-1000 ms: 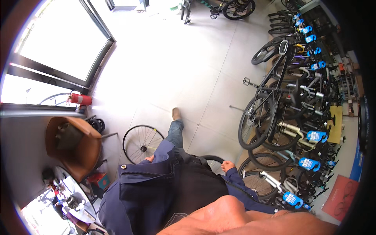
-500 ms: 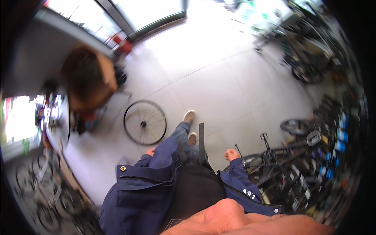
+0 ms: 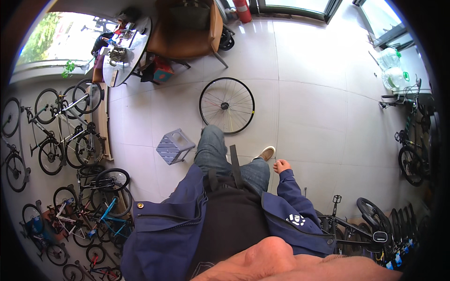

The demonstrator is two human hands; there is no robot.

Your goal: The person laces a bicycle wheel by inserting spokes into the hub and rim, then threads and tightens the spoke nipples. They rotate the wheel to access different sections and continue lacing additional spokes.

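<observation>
My right hand (image 3: 282, 166) hangs at my right side above the tiled floor, its fingers loosely curled with nothing in them. Hidden behind the open blue jacket, my left hand does not show. A spoked bicycle wheel (image 3: 225, 106) with a thin black tyre lies on the floor ahead of my feet. To my left stands a small grey-blue step stool (image 3: 170, 150) with a slatted top. Neither the wheel nor the stool is touched by my visible hand.
A brown armchair (image 3: 185, 40) and a round table (image 3: 117, 77) with things on it stand ahead left. Bicycles (image 3: 61, 114) line the left side. A black bicycle (image 3: 349, 225) is close on my right; water jugs (image 3: 396, 77) sit far right. A red fire extinguisher (image 3: 242, 11) is at the back.
My view has turned left, so the wheel, armchair and table now appear farther right. The stool has come fully into view. My left hand, partly seen before, is now hidden.
</observation>
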